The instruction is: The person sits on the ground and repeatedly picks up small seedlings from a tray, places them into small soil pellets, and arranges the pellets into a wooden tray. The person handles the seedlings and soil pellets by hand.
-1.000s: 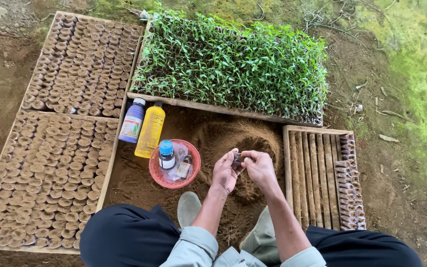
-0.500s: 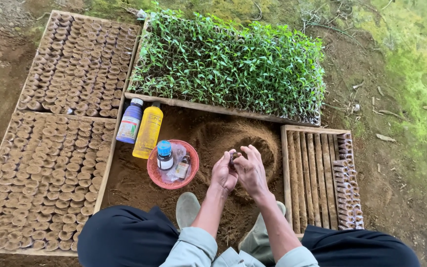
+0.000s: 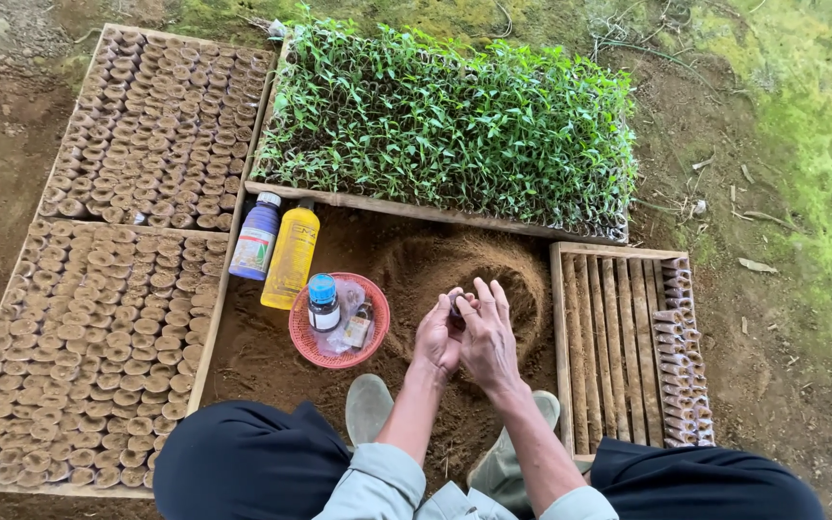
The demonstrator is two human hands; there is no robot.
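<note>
1. A small dark tube-like pot [image 3: 455, 306] – mostly hidden, its material hard to tell – sits pinched between both hands, above a mound of fine, crumbly brown soil [image 3: 455, 274] with a hollowed centre.
2. The left hand [image 3: 438, 335] curls closed around the pot from below.
3. The right hand [image 3: 486, 332] presses against it, thumb on the pot, fingers [image 3: 493, 297] straight and fanned upward.
4. Just to the left: a round red mesh basket [image 3: 302, 339] holding a blue-capped bottle [image 3: 323, 302], beside a yellow plastic bottle [image 3: 292, 252].
5. To the right, a slatted wooden tray [image 3: 609, 337]; beyond, a tray of leafy green seedlings [image 3: 455, 125].
</note>
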